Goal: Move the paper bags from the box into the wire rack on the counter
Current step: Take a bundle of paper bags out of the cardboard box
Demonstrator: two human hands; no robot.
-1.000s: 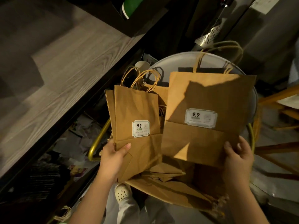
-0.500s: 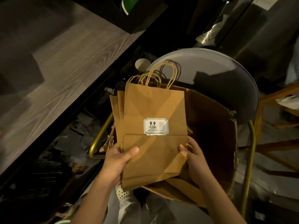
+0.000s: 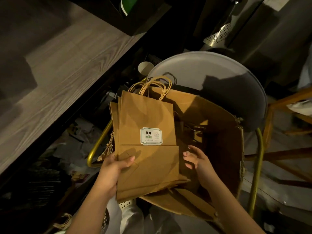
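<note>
Here, the left hand [image 3: 113,168] grips at least 3 stacked paper bags [image 3: 146,125] over 1 cardboard box's [image 3: 219,132] left edge; the right hand [image 3: 197,161] is above it, empty, fingers relaxed.

sticker [image 3: 151,136]: white with a dark border, on the front of the foremost bag [image 3: 146,114], just above its fold
large print: "9.9" in bold black, upper left of the sticker
green band [image 3: 148,137]: under the number, small pale characters too fine to read
round mark [image 3: 156,134]: right half of the sticker, faint, cannot be made out
bottom line: tiny characters, unreadable
sheet [image 3: 276,2]: pale paper, top right, print too blurred to read
</note>
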